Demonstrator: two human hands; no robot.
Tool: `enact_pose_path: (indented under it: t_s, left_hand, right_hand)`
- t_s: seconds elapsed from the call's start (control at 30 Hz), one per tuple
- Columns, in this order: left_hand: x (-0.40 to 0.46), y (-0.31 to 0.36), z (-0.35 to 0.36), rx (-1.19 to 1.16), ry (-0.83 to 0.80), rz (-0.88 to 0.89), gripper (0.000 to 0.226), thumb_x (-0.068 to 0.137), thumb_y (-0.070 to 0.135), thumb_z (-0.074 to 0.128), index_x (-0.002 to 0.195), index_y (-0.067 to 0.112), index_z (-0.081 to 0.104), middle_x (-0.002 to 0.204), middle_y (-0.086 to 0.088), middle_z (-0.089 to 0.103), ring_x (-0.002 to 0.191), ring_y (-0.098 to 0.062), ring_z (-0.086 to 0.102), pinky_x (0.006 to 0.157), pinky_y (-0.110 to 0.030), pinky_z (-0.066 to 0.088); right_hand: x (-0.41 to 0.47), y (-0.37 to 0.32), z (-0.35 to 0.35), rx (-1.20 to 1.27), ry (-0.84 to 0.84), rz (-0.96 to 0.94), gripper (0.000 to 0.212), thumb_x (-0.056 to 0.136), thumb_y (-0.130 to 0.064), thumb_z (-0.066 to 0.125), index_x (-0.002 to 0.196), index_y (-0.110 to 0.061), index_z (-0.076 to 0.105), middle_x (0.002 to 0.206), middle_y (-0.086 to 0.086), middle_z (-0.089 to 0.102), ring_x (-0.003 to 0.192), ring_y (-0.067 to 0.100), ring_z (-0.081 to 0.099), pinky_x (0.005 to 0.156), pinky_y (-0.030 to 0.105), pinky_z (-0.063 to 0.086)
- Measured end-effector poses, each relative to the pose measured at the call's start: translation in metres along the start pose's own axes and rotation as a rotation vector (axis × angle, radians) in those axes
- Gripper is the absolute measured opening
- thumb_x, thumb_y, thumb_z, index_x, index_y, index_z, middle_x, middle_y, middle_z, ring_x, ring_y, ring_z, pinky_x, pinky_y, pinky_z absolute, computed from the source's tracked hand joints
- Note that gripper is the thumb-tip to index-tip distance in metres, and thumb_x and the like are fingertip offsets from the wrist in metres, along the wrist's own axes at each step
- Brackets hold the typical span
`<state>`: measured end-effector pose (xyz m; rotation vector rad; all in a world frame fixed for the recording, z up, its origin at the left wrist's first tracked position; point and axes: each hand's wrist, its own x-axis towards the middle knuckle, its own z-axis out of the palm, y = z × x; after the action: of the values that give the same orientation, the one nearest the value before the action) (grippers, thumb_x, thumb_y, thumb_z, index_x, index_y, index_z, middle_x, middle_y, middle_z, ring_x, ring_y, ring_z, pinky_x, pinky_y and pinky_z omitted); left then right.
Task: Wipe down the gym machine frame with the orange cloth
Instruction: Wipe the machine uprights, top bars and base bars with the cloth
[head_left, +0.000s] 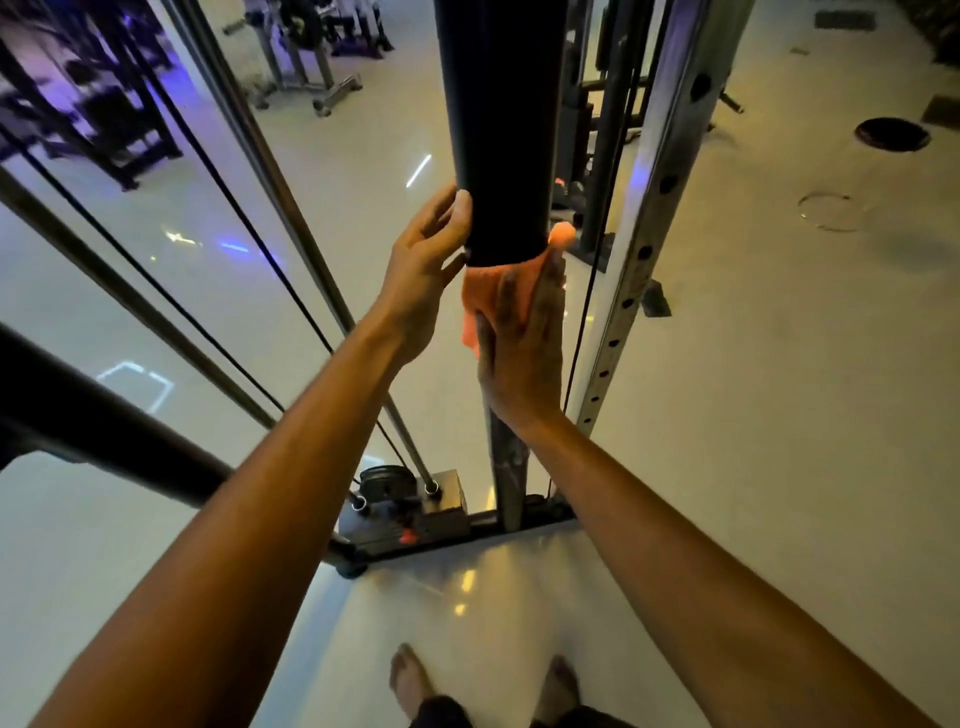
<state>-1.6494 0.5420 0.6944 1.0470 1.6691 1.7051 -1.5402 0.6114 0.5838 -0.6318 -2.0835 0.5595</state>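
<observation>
I look down along a dark upright post (506, 457) of the gym machine frame. A thick black sleeve (501, 130) covers the upper part of this post. My right hand (522, 358) presses the orange cloth (485, 296) flat against the post, just under the lower edge of the black sleeve. The fingers are stretched and close together, the palm lies on the cloth, so this hand holds the cloth against the metal. A small part of the cloth shows also at the right side of the sleeve, beyond the fingertips. My left hand (423, 270) is on the left side of the sleeve; it is half open, and the fingertips (461, 208) touch the black surface. It holds nothing. To the right of the post stands a silver upright with holes (654, 218). To the left, thin rods and cables (270, 171) go down to the base (415, 514) on the pale floor (753, 415). Near the bottom edge I see two bare feet (410, 680).
</observation>
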Motion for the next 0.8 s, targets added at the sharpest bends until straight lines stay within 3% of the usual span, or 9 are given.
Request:
enact_pose_path:
  t_s: [0.1,0.23,0.3,0.37,0.47,0.57,0.7,0.8]
  left_hand:
    - [0.0,-0.02,0.005,-0.011,0.006,-0.012,0.052,0.111,0.038,0.05,0.155,0.01,0.05,0.151,-0.01,0.06,0.145,-0.027,0.054,0.124,-0.056,0.041]
    - [-0.005,-0.049,0.01,-0.025,0.025,-0.047,0.052,0.11,0.036,0.046,0.148,0.002,0.052,0.144,-0.017,0.06,0.141,-0.033,0.054,0.121,-0.053,0.045]
    - [-0.007,-0.062,0.011,-0.032,0.03,-0.066,0.052,0.108,0.036,0.045,0.145,0.0,0.052,0.139,-0.013,0.061,0.14,-0.033,0.054,0.119,-0.047,0.048]
    - [-0.009,-0.073,0.011,-0.038,0.025,-0.071,0.057,0.107,0.037,0.045,0.148,-0.002,0.05,0.141,-0.01,0.061,0.141,-0.03,0.055,0.117,-0.043,0.05]
    - [-0.009,-0.089,0.009,-0.025,0.031,-0.066,0.06,0.107,0.042,0.044,0.154,0.005,0.049,0.15,-0.008,0.061,0.143,-0.025,0.056,0.118,-0.043,0.049]
    - [-0.01,-0.107,0.006,-0.027,0.023,-0.072,0.056,0.109,0.041,0.044,0.153,0.007,0.051,0.149,-0.008,0.061,0.143,-0.025,0.056,0.119,-0.045,0.049]
    - [-0.012,-0.124,0.005,-0.057,0.018,-0.062,0.05,0.109,0.038,0.046,0.149,0.009,0.056,0.145,-0.01,0.061,0.142,-0.028,0.055,0.12,-0.047,0.048]
    - [-0.011,-0.128,0.005,-0.061,0.007,-0.047,0.056,0.107,0.039,0.047,0.152,0.006,0.052,0.144,-0.008,0.062,0.141,-0.028,0.055,0.119,-0.045,0.049]
  right_hand:
    - [-0.042,0.045,0.015,-0.156,-0.138,-0.133,0.117,0.109,-0.034,0.068,0.16,-0.047,-0.036,0.176,0.02,-0.005,0.164,0.054,0.005,0.124,0.071,0.034]
    - [-0.078,0.086,0.035,-0.182,-0.306,-0.103,0.123,0.105,-0.028,0.072,0.162,-0.042,-0.035,0.175,0.031,-0.015,0.165,0.051,-0.005,0.117,0.069,0.046]
    - [-0.072,0.08,0.038,-0.126,-0.28,-0.094,0.103,0.113,-0.038,0.058,0.163,-0.044,-0.032,0.176,0.028,-0.02,0.166,0.048,-0.006,0.114,0.066,0.05]
    - [-0.059,0.066,0.039,-0.054,-0.203,-0.075,0.086,0.117,-0.047,0.042,0.163,-0.046,-0.03,0.176,0.013,-0.032,0.167,0.045,-0.004,0.114,0.064,0.052]
    - [-0.041,0.055,0.043,-0.036,-0.05,-0.089,0.085,0.117,-0.047,0.041,0.163,-0.047,-0.031,0.173,0.001,-0.039,0.167,0.043,-0.005,0.124,0.065,0.04]
    - [-0.057,0.073,0.056,-0.114,-0.06,-0.126,0.093,0.116,-0.044,0.048,0.161,-0.047,-0.034,0.175,0.005,-0.037,0.166,0.047,-0.004,0.13,0.065,0.029]
    - [-0.104,0.113,0.07,-0.229,-0.222,-0.105,0.109,0.109,-0.038,0.066,0.166,-0.043,-0.027,0.176,0.022,-0.017,0.165,0.046,-0.009,0.12,0.071,0.039]
    - [-0.108,0.109,0.071,-0.165,-0.241,-0.069,0.09,0.114,-0.044,0.053,0.168,-0.042,-0.018,0.177,0.021,-0.022,0.167,0.045,-0.008,0.117,0.07,0.044]
